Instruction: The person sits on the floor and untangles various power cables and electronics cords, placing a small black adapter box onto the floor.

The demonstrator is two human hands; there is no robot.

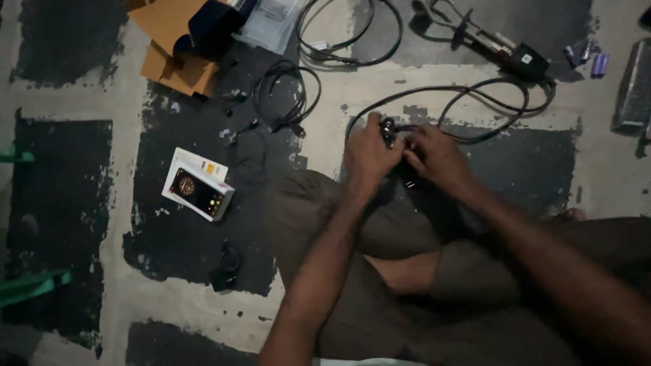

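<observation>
I sit on a patchy black and pale floor with my knees drawn up. My left hand (369, 152) and my right hand (437, 157) meet over my knee, both closed on a small dark device (392, 133) with a black cable (475, 112) running from it. The cable loops away to a black box-shaped tool (525, 62) at the upper right. The small part between my fingers is too dark to make out in detail.
A white phone box (198, 184) lies on the floor at the left. A coiled black cable (286, 95), another cable loop (349, 34), brown cardboard (169, 41) and a clear bag (274, 24) lie further away. Small purple cells (588, 57) sit at the upper right. Green plastic (30, 285) shows at the left edge.
</observation>
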